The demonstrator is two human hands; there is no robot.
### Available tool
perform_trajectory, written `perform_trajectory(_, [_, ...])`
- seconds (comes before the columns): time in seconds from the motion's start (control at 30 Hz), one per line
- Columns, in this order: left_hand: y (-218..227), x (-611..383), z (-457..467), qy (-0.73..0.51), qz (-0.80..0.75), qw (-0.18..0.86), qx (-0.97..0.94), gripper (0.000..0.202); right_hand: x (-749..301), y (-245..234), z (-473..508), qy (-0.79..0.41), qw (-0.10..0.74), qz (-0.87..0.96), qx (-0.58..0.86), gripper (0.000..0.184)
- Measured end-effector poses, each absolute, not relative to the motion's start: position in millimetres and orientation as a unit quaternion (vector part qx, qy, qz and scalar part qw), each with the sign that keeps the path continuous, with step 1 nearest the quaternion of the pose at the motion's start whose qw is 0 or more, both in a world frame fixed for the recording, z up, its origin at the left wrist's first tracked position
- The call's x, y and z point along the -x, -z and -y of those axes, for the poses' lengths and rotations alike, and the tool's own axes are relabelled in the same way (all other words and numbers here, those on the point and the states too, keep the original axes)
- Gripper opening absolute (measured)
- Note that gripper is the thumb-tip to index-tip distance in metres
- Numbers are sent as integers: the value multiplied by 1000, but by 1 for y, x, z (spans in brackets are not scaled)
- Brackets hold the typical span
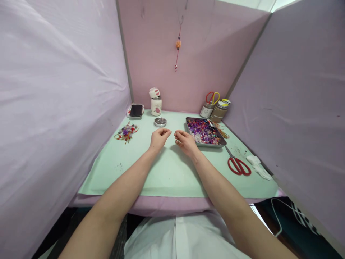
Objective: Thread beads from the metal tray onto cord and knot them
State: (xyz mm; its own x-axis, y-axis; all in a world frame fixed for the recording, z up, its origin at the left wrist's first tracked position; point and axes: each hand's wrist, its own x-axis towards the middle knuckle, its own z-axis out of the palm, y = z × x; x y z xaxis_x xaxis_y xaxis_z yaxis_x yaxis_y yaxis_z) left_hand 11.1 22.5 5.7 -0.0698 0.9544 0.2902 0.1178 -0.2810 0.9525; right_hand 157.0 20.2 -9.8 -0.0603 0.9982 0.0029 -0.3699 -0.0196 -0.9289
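My left hand (159, 138) and my right hand (184, 141) rest side by side over the pale green mat (167, 172), fingertips nearly meeting. Both have fingers curled into a pinch; whatever is between them is too small to make out. A metal tray (205, 145) full of purple, pink and clear beads lies just to the right of my right hand. A small round tin (160, 122) sits just beyond my left hand.
Red scissors (238, 166) and a white cloth (258, 166) lie at the right. A beaded piece (126, 132) lies at the left, near a phone (136, 110) and a white bottle (155, 102). Jars with scissors (215, 106) stand at the back right. A beaded strand (178, 45) hangs on the pink wall.
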Motion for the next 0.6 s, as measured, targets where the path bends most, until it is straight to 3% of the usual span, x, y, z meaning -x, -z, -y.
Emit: perform_trajectory(0.6, [-4,-13,-21,-549,-471,326,-608,20,-154,10,-19,-632,564,387,365,30])
